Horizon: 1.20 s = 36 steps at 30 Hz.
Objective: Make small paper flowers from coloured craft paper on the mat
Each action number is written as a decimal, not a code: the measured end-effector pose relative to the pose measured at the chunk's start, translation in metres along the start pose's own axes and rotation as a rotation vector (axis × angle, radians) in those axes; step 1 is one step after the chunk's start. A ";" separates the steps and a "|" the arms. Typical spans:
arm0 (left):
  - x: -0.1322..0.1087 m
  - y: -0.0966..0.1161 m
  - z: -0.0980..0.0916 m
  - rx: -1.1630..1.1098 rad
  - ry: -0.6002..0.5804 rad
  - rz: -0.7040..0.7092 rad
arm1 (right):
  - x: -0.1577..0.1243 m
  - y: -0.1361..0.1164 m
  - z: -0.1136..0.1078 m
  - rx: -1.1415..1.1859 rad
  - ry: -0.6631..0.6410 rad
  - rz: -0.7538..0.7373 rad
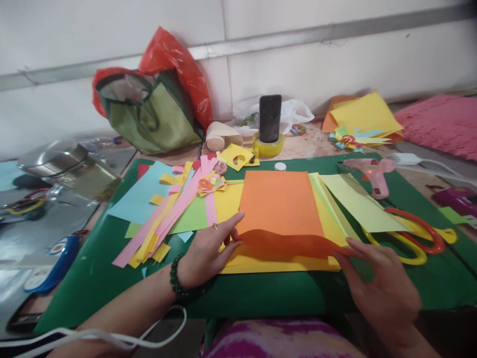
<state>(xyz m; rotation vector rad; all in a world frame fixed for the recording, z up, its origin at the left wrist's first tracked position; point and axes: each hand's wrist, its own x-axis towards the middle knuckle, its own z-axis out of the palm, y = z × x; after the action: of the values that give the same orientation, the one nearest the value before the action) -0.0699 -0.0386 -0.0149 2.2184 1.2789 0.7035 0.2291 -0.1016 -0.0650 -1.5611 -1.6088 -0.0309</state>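
An orange paper sheet (279,201) lies on top of yellow sheets (276,264) on the green mat (261,293). Its near edge is lifted and curled. My left hand (206,253), with a ring and a dark bead bracelet, pinches the sheet's near left corner. My right hand (380,283) pinches the near right corner. Both hands are closed on the orange sheet. Pink and yellow paper strips (167,214) with a small paper flower (210,183) lie just left of my left hand.
Red and yellow scissors (417,238) and a pink glue gun (374,174) lie to the right. A phone (270,118) stands in a tape roll at the back. A green and red bag (156,107) leans on the wall. Metal lids (67,166) sit far left.
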 end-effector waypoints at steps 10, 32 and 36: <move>0.017 -0.004 -0.002 -0.127 -0.369 -0.345 | 0.008 -0.002 0.000 0.198 -0.363 0.407; 0.021 -0.010 0.005 -0.099 -0.325 -0.467 | 0.006 -0.009 0.006 0.242 -0.362 0.486; 0.020 -0.011 0.005 -0.122 -0.329 -0.468 | 0.006 -0.010 0.006 0.246 -0.354 0.474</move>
<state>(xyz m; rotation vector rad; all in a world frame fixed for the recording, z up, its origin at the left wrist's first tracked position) -0.0646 -0.0168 -0.0214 1.7488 1.4579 0.2192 0.2187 -0.0954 -0.0594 -1.7763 -1.3906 0.7072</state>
